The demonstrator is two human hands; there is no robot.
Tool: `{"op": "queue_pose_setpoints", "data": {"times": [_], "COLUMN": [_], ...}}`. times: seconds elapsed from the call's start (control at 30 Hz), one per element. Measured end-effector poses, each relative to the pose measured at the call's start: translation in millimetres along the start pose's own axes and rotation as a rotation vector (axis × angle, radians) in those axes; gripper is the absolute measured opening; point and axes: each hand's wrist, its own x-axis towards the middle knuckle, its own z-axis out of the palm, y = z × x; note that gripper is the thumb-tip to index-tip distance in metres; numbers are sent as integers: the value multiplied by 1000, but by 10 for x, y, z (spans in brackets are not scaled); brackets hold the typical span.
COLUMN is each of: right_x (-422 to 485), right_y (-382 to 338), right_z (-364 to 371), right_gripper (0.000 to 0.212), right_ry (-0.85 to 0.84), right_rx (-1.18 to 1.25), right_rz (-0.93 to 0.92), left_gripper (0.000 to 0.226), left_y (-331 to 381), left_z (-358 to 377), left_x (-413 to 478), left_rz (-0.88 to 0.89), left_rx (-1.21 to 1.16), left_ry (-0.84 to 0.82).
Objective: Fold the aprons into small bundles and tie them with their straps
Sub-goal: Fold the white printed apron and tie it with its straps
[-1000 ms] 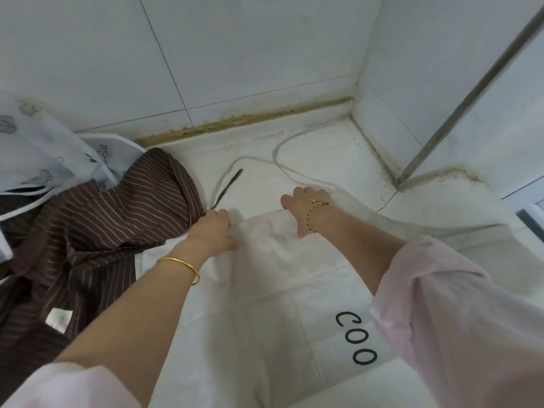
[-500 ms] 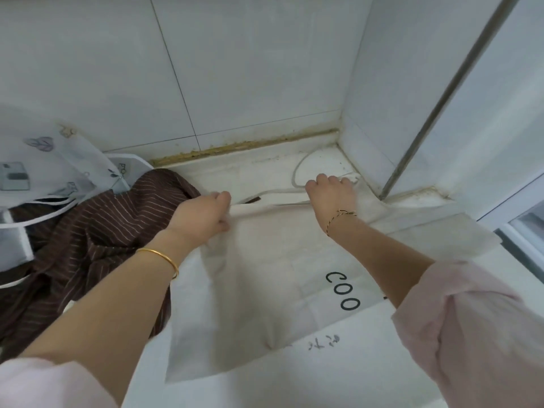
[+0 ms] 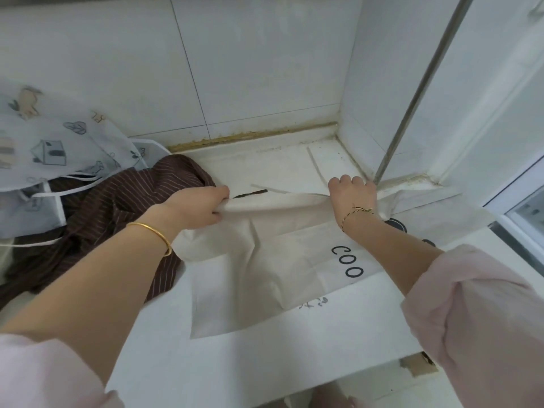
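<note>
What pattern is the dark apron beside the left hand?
Brown apron, thin pale stripes; head view.

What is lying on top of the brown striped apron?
A white printed apron lies over the left part of the brown striped apron; the cream apron seems to overlap its right edge. What lies beneath is hidden.

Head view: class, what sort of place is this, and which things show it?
Probably a home kitchen or utility corner: glossy white wall tiles, a white counter with yellowed sealant along its back edge, and a heaped brown striped cloth apron.
</note>
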Motion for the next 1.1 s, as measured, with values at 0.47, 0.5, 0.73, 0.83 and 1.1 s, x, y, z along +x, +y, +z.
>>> {"op": "queue_pose_setpoints", "data": {"times": [0.47,0.5,0.73,0.83,1.1], "right_x": [-433,-484,-641,-581,-455], "right_y": [56,43,-111,-344,-1018], "right_z": [272,354,278,159,354], "right_gripper": [43,44,22,24,55], "right_ry": [-370,-437,-695,-546,-423], "right_rx": [-247,-252,-276,-100,126], "right_rz": [-205,-232,-319,-307,-452], "left_gripper": [55,49,16,27,21], "left_y": [612,678,560,330,225], "left_z": [442,504,755,911,1177], "left_x": [-552,-607,-623,-589,-483], "left_rz": [-147,-197,-503,-597,-291], "left_rx": [61,-84,-560,-380,-87], "left_ry": [-505,-631,-189,57,-133]}}
